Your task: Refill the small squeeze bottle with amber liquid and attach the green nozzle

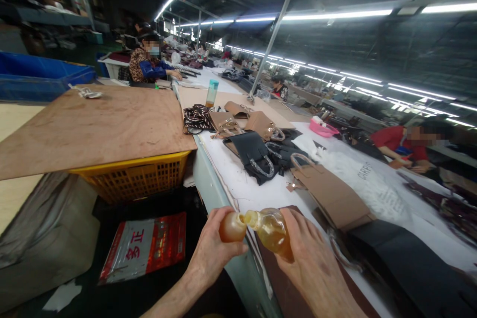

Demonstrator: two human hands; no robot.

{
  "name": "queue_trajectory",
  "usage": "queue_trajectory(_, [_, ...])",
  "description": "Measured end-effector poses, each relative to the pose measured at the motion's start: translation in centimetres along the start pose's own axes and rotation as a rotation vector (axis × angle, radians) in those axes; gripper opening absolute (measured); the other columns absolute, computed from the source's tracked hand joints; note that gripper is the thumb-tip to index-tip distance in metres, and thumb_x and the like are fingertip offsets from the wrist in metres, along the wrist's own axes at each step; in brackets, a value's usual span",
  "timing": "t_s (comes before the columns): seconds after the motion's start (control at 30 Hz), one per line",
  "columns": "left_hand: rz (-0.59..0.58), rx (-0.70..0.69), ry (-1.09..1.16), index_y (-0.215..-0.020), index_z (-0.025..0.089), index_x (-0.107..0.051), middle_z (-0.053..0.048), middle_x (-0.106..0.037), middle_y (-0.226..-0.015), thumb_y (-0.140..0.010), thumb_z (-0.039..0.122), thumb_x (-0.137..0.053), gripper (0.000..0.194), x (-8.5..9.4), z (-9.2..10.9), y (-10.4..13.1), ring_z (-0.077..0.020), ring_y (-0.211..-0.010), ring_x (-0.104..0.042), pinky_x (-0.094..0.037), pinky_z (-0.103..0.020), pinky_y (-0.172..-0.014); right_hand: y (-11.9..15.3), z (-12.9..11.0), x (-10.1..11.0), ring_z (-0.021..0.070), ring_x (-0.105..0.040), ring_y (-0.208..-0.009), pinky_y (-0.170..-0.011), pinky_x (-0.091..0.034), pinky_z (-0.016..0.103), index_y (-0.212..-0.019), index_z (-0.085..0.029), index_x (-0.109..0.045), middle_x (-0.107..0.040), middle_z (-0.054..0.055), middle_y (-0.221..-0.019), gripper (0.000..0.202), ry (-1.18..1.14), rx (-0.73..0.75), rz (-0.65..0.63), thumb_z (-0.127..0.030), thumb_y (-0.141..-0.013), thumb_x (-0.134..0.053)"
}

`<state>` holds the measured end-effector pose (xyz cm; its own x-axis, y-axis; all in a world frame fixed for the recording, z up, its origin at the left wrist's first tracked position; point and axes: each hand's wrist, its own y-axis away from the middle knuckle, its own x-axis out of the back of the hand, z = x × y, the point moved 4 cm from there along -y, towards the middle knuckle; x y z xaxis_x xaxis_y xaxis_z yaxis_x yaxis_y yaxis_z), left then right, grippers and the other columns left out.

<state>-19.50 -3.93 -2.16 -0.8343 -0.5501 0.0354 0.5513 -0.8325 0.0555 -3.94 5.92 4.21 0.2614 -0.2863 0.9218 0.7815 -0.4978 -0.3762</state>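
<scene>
My left hand (210,253) grips a small amber bottle (231,227), held on its side. My right hand (311,263) holds a clear bottle of yellow liquid (271,230), tipped so its neck meets the mouth of the amber one. Both bottles hover over the near edge of a long white work table (246,186). A dark brown leather piece (278,280) lies under my right hand.
Tan handbags (330,194) and black handbags (253,154) lie along the table. A plywood sheet (93,126) covers a yellow crate (137,176) on the left. A red packet (147,246) lies below. Other people sit at benches further away.
</scene>
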Motion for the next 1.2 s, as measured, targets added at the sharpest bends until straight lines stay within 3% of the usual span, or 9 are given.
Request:
queue_trajectory(0.37, [0.021,0.009,-0.057,-0.102,0.022,-0.055,0.0,-0.049,-0.097,-0.053,0.014,-0.07,0.052,0.1,0.5,-0.1,-0.0194,-0.089,-0.053,-0.041,-0.027,-0.079,-0.1,-0.3,0.7,0.029,-0.051,-0.095,-0.082,-0.045,0.045,-0.118,-0.019,-0.04,-0.054,0.01,-0.108,0.061,0.139,0.043,0.01,-0.006,-0.059,-0.05])
queue_trajectory(0.83, [0.028,0.001,-0.061,-0.1,0.023,-0.056,-0.001,-0.05,-0.1,-0.049,0.013,-0.071,0.054,0.0,0.2,0.0,-0.02,-0.088,-0.052,-0.042,-0.028,-0.078,1.1,-0.7,1.0,0.0305,-0.052,-0.097,-0.083,-0.043,0.048,-0.121,-0.021,-0.04,-0.055,0.01,-0.111,0.07,0.082,0.109,-0.084,-0.005,-0.053,-0.049])
queue_trajectory(0.93, [0.002,0.0,0.025,-0.102,0.022,-0.056,-0.002,-0.051,-0.101,-0.049,0.013,-0.072,0.056,-0.1,0.2,-0.1,-0.0209,-0.089,-0.052,-0.042,-0.029,-0.08,1.3,-0.6,1.7,0.0257,-0.055,-0.097,-0.081,-0.047,0.039,-0.122,-0.023,-0.038,-0.058,0.007,-0.108,0.069,-0.088,0.058,-0.093,-0.009,-0.056,-0.049])
queue_trajectory(1.03, [-0.048,0.01,0.146,-0.102,0.021,-0.057,-0.002,-0.053,-0.099,-0.05,0.014,-0.073,0.055,-0.3,0.0,-0.1,-0.0211,-0.088,-0.053,-0.044,-0.029,-0.077,0.9,-0.3,3.1,0.021,-0.06,-0.085,-0.065,-0.05,0.029,-0.123,-0.025,-0.039,-0.061,0.004,-0.1,0.067,-0.365,-0.059,-0.17,-0.016,-0.057,-0.051])
queue_trajectory(1.13, [-0.094,0.028,0.239,-0.103,0.021,-0.057,-0.002,-0.055,-0.096,-0.049,0.015,-0.074,0.057,-0.8,-0.5,0.0,-0.0208,-0.086,-0.054,-0.044,-0.028,-0.075,-0.1,-0.3,4.5,0.0182,-0.06,-0.068,-0.051,-0.045,0.024,-0.12,-0.025,-0.042,-0.063,0.001,-0.083,0.063,-0.756,-0.178,-0.351,-0.021,-0.058,-0.054])
queue_trajectory(1.2, [-0.125,0.042,0.294,-0.103,0.022,-0.056,-0.002,-0.056,-0.096,-0.048,0.015,-0.075,0.059,-1.2,-0.9,0.0,-0.0203,-0.085,-0.054,-0.044,-0.027,-0.073,-1.1,-0.6,5.4,0.0181,-0.059,-0.068,-0.053,-0.045,0.025,-0.12,-0.023,-0.04,-0.062,0.001,-0.081,0.065,-1.074,-0.245,-0.502,-0.024,-0.058,-0.059])
